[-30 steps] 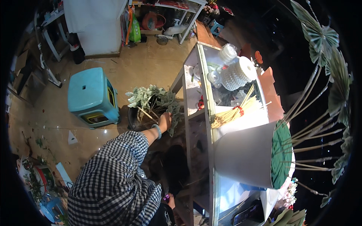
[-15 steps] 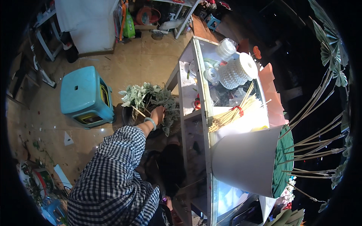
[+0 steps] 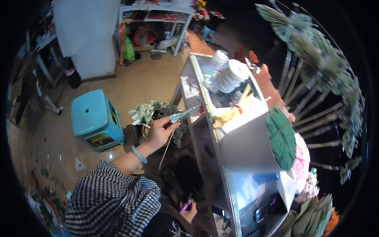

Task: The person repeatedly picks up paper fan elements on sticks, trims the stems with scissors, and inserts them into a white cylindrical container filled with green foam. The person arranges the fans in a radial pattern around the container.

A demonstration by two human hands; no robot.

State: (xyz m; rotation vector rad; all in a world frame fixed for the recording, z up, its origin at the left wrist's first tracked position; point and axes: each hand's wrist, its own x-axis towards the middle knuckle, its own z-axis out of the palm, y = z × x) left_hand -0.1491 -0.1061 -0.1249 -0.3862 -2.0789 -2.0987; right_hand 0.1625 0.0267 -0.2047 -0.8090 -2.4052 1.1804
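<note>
Holding a stemmed leaf, the left grip has risen.

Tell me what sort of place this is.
Probably a florist's workshop, judging by leafy sprigs in a dark container, a red-tied bundle of thin sticks and pleated leaves on long stems.

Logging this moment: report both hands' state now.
Left hand: closed, holding a green leaf on a thin stem.
Right hand: closed, holding a purple tool.
</note>
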